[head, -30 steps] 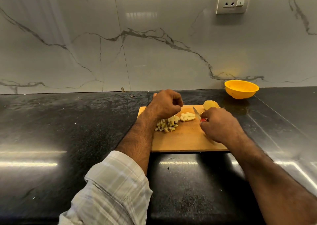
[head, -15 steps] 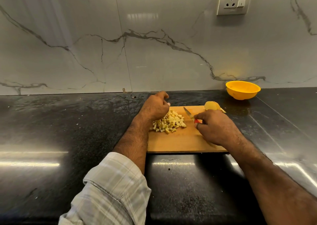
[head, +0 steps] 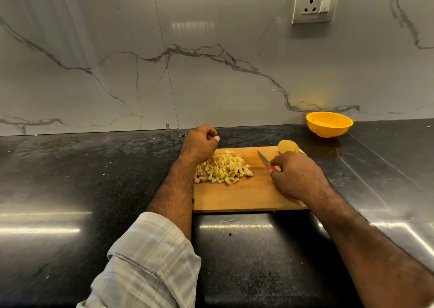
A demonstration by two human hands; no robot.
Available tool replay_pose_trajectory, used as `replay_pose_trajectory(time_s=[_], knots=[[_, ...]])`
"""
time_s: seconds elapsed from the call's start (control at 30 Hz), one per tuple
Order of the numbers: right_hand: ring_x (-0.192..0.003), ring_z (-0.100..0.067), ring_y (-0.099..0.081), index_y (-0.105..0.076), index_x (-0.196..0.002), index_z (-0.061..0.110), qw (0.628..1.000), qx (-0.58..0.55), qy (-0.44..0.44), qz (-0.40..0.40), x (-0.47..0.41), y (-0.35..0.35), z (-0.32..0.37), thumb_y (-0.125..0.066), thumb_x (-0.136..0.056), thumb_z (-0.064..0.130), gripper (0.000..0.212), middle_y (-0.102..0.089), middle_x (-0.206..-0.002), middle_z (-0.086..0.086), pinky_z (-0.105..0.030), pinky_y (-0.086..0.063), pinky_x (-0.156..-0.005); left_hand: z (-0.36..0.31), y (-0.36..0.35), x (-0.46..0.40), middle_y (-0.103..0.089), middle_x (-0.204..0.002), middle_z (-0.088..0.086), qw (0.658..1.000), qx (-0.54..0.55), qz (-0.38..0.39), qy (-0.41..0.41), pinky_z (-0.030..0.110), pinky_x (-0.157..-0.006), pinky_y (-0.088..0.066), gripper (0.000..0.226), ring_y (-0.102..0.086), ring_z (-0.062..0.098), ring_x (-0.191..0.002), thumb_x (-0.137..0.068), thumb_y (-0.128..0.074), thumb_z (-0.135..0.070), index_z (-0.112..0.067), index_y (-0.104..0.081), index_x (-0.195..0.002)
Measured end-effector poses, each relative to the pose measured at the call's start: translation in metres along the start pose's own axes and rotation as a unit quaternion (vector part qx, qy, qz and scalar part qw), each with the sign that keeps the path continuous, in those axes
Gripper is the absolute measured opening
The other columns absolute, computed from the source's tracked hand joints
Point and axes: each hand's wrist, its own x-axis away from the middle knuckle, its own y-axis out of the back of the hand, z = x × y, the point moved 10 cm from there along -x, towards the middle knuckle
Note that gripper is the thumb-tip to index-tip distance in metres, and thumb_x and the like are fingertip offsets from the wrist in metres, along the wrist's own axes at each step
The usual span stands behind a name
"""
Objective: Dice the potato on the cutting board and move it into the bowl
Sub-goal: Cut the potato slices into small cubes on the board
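Observation:
A wooden cutting board [head: 246, 197] lies on the black counter. A heap of diced potato [head: 223, 170] sits on its left half. An uncut potato piece [head: 287, 146] lies at the board's far right corner. My right hand [head: 298, 176] grips a red-handled knife [head: 264, 159] with the blade pointing up and left, just right of the heap. My left hand [head: 199, 144] hovers at the board's far left corner with fingers loosely curled and nothing in it. The yellow bowl [head: 328, 124] stands off the board at the far right, near the wall.
The black counter [head: 94, 190] spreads wide to the left and in front of the board. A marble wall with a socket [head: 314, 2] closes off the back. A plaid sleeve [head: 150, 260] covers my left forearm.
The sliced potato was pushed left into the diced heap, forming one pile. My left hand has lifted back off the pile toward the board's far corner. The knife hand shifted slightly.

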Motion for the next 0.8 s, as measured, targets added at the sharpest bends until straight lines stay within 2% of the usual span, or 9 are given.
replay_pose_trajectory(time_s=[0.1, 0.2, 0.3, 0.4, 0.5, 0.57, 0.63, 0.7, 0.8], knots=[[-0.109, -0.015, -0.063, -0.064, -0.141, 0.03, 0.997, -0.01, 0.044, 0.057, 0.004, -0.016, 0.018, -0.064, -0.099, 0.041, 0.042, -0.069, -0.131, 0.003, -0.036, -0.058, -0.096, -0.003, -0.028, 0.006, -0.065, -0.137, 0.002, 0.994, 0.016, 0.105, 0.005, 0.035, -0.097, -0.053, 0.041, -0.061, 0.018, -0.123, -0.107, -0.058, -0.033, -0.023, -0.055, -0.147], [-0.105, -0.011, -0.061, -0.065, -0.14, 0.032, 0.996, -0.02, 0.077, 0.046, 0.006, -0.012, 0.027, -0.063, -0.101, 0.042, 0.041, -0.069, -0.128, 0.005, -0.036, -0.058, -0.095, -0.011, -0.047, 0.013, -0.064, -0.141, 0.004, 0.986, 0.016, 0.167, -0.012, 0.042, -0.107, -0.051, 0.047, -0.06, 0.02, -0.128, -0.109, -0.054, -0.034, -0.027, -0.047, -0.154], [-0.107, -0.015, -0.063, -0.07, -0.133, 0.032, 0.998, -0.02, 0.048, -0.023, 0.0, 0.005, 0.01, -0.063, -0.099, 0.041, 0.036, -0.07, -0.126, 0.004, -0.039, -0.059, -0.091, -0.015, -0.041, 0.011, -0.073, -0.12, 0.002, 0.988, 0.044, 0.15, -0.017, 0.039, -0.091, -0.059, 0.041, -0.067, 0.017, -0.115, -0.111, -0.05, -0.029, -0.023, -0.048, -0.152], [-0.107, -0.016, -0.064, -0.068, -0.135, 0.032, 1.0, 0.004, 0.027, 0.001, 0.0, -0.004, 0.006, -0.064, -0.098, 0.043, 0.039, -0.07, -0.127, 0.003, -0.04, -0.06, -0.092, -0.018, -0.032, 0.008, -0.074, -0.105, -0.002, 0.99, 0.049, 0.126, -0.027, 0.035, -0.083, -0.059, 0.035, -0.069, 0.013, -0.105, -0.112, -0.048, -0.029, -0.022, -0.055, -0.145], [-0.101, -0.013, -0.062, -0.064, -0.14, 0.033, 0.996, 0.0, 0.072, 0.049, 0.005, -0.02, 0.025, -0.062, -0.1, 0.046, 0.042, -0.069, -0.124, 0.004, -0.036, -0.059, -0.091, -0.017, -0.029, 0.005, -0.074, -0.101, -0.004, 0.993, 0.028, 0.101, -0.045, 0.038, -0.085, -0.06, 0.026, -0.07, 0.013, -0.099, -0.11, -0.052, -0.031, -0.022, -0.067, -0.128], [-0.096, -0.01, -0.06, -0.065, -0.139, 0.033, 0.996, -0.008, 0.089, 0.031, 0.006, -0.014, 0.029, -0.062, -0.1, 0.045, 0.041, -0.07, -0.12, 0.005, -0.033, -0.058, -0.086, -0.017, -0.025, 0.004, -0.073, -0.101, -0.005, 0.995, 0.009, 0.084, -0.05, 0.037, -0.084, -0.059, 0.023, -0.069, 0.013, -0.098, -0.108, -0.055, -0.034, -0.022, -0.07, -0.121], [-0.092, -0.011, -0.061, -0.069, -0.134, 0.032, 0.997, -0.025, 0.074, -0.024, 0.003, 0.002, 0.02, -0.064, -0.099, 0.043, 0.037, -0.072, -0.117, 0.004, -0.032, -0.057, -0.08, -0.019, -0.021, 0.004, -0.071, -0.102, -0.004, 0.996, -0.002, 0.064, -0.057, 0.035, -0.083, -0.057, 0.024, -0.067, 0.012, -0.097, -0.106, -0.058, -0.036, -0.021, -0.071, -0.119], [-0.096, -0.014, -0.064, -0.071, -0.133, 0.03, 0.998, -0.014, 0.044, -0.047, -0.001, 0.009, 0.006, -0.064, -0.098, 0.041, 0.037, -0.073, -0.119, 0.003, -0.035, -0.06, -0.082, -0.023, -0.016, 0.003, -0.071, -0.101, -0.003, 0.997, -0.004, 0.045, -0.069, 0.034, -0.083, -0.058, 0.028, -0.066, 0.012, -0.095, -0.104, -0.061, -0.038, -0.019, -0.071, -0.121], [-0.1, -0.013, -0.061, -0.066, -0.138, 0.031, 0.999, 0.008, 0.049, 0.009, 0.002, -0.007, 0.012, -0.064, -0.099, 0.042, 0.04, -0.07, -0.124, 0.004, -0.036, -0.06, -0.09, -0.029, -0.014, 0.006, -0.072, -0.103, 0.0, 0.996, -0.01, 0.036, -0.082, 0.033, -0.082, -0.058, 0.031, -0.067, 0.013, -0.095, -0.102, -0.064, -0.039, -0.017, -0.071, -0.124]])
